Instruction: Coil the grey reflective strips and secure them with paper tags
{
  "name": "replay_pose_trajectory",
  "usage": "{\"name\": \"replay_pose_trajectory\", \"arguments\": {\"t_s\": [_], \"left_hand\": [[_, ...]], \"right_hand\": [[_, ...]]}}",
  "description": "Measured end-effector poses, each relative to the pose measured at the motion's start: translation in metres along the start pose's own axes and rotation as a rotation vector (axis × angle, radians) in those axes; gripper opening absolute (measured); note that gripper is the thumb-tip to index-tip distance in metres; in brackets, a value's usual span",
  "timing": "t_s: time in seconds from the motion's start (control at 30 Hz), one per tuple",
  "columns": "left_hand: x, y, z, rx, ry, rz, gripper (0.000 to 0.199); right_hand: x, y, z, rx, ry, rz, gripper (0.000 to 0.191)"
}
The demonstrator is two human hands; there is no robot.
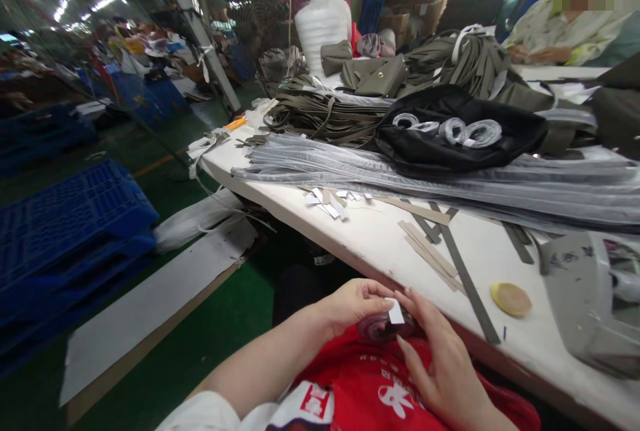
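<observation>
Just above my lap, in front of a red apron, a small dark, shiny coiled roll is held between my two hands. My left hand grips it from the left, with the thumb on a small white label at the top of the coil. My right hand curves around the right side, its fingertips on the roll's upper edge and its thumb at the lower edge. The fingers partly hide the roll, and its material cannot be made out.
The white table carries grey strips, paper tags, a yellow round disc, clear plastic strips and a black bag with white coils. Blue pallets stand left. Another person sits across the table.
</observation>
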State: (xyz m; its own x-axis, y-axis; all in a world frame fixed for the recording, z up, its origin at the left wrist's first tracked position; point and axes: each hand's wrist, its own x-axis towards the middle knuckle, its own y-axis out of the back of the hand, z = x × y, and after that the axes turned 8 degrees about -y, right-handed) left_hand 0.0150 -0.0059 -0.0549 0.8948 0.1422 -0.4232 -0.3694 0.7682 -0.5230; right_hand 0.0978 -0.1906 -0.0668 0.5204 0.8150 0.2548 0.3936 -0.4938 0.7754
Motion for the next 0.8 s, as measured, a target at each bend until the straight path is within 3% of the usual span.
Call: {"name": "replay_pose_trajectory", "arguments": {"t_s": [0.2,0.33,0.4,0.53,0.6,0.67,0.73,0.8], "left_hand": [[0.009,-0.018,0.012,0.001,-0.029,-0.021,0.053],[0.017,-0.028,0.015,0.001,-0.05,-0.064,0.054],[0.02,-0.028,0.017,0.032,-0.04,-0.066,0.056],[0.026,-0.026,0.018,0.066,-0.028,-0.03,0.053],[0.028,-0.027,0.014,0.077,-0.023,-0.033,0.052],[0.031,-0.029,0.008,0.084,-0.019,-0.045,0.053],[0.033,-0.032,0.001,0.085,-0.016,-0.062,0.056],[0.036,-0.033,-0.004,0.083,-0.009,-0.08,0.058]], "right_hand": [[0.0,0.003,-0.005,-0.132,0.051,0.061,0.074],[0.005,0.037,0.008,-0.2,0.095,0.106,0.074],[0.001,0.071,0.031,-0.247,-0.023,0.303,0.063],[-0.029,0.147,0.101,-0.455,-0.473,0.78,0.032],[-0.046,0.171,0.139,-0.419,-0.713,0.762,0.035],[-0.056,0.179,0.169,-0.144,-0.886,0.645,0.036],[-0.058,0.176,0.188,0.13,-0.945,0.571,0.036],[-0.057,0.17,0.194,0.249,-0.936,0.573,0.037]]}}
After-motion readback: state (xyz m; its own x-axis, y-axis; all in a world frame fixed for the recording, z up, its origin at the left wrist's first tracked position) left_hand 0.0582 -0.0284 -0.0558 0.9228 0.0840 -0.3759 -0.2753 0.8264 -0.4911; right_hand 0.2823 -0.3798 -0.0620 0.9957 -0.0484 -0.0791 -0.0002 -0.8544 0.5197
